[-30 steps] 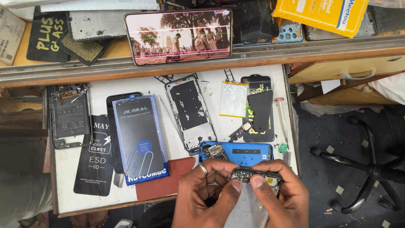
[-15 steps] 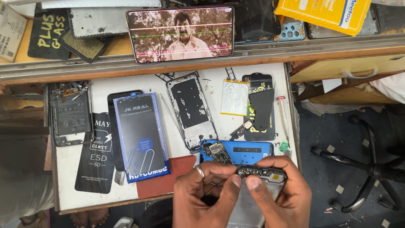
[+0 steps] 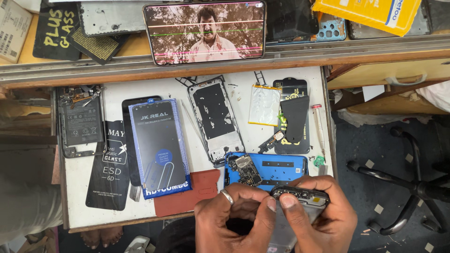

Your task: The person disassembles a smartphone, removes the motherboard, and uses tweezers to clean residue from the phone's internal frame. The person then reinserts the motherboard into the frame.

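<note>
1. The right hand point(image 3: 323, 220) is gripping a dark phone frame point(image 3: 300, 196) just off the near edge of the white worktop point(image 3: 243, 93), its thumb pressing on the frame's top end and its fingers wrapping round the far side.
2. The left hand point(image 3: 234, 220), wearing a ring point(image 3: 227, 197), is curling beside it, its thumb tip meeting the same top end of the frame; whether its other fingers are grasping the frame cannot be told.
3. The frame's grey back is running down between the two hands toward the bottom of the view.
4. Just beyond the hands, at the worktop's near edge, a blue phone shell point(image 3: 276, 168) is lying flat with a small circuit board point(image 3: 247, 169) sitting in its left end.
5. To the left of it a red mat point(image 3: 194, 194) is lying at the near edge, and a blue screen-protector box point(image 3: 159, 147) is overlapping it.
6. Near the worktop's middle a bare metal phone chassis point(image 3: 215, 119) is lying at a tilt.
7. Toward the right edge a silver battery point(image 3: 265, 105) and a black phone back point(image 3: 293, 117) are lying side by side.
8. At the left edge an opened phone point(image 3: 79, 119) is showing its insides, with a black glass packet point(image 3: 110, 166) below it.
9. On the shelf beyond the far edge a phone with a lit screen point(image 3: 206, 30) is lying sideways.
</note>
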